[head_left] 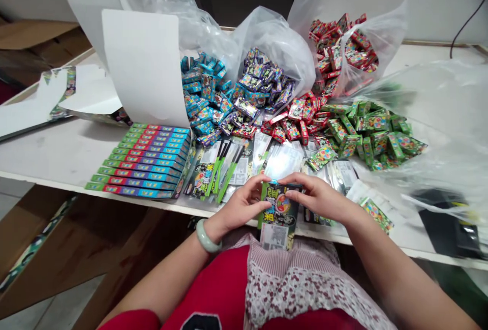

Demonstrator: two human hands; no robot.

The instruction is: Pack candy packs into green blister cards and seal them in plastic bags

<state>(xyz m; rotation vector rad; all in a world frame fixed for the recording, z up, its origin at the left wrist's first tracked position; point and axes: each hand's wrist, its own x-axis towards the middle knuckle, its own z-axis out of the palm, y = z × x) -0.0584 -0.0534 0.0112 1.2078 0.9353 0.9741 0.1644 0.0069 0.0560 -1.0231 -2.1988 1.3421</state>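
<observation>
Across the white surface point(49, 154), clear plastic bags point(267, 27) stand along the back, loosely spilling piles of small boxes: blue point(208, 88), purple point(263, 78), red point(297, 109) and green point(379, 129). A tug on one bag could send its pile sliding down over the flat packets in front. At the left, a display box point(141, 65) with a raised white lid holds neat rows of thin coloured packs point(141, 162); it sits close to the front edge, so a stray forearm might well tip it off. Between it and the green pile lie the flat packets point(206, 177), overlapping and glossy, likely to slip over one another if brushed.

The left hand point(238, 208) and the right hand point(320, 198) both grasp one printed pouch point(278, 210), fingers near its top, its lower end over the person's lap. Whether its mouth is open cannot be told. Uneven pulling could crease or tear it; a loosened grip could drop it past the edge.
</observation>
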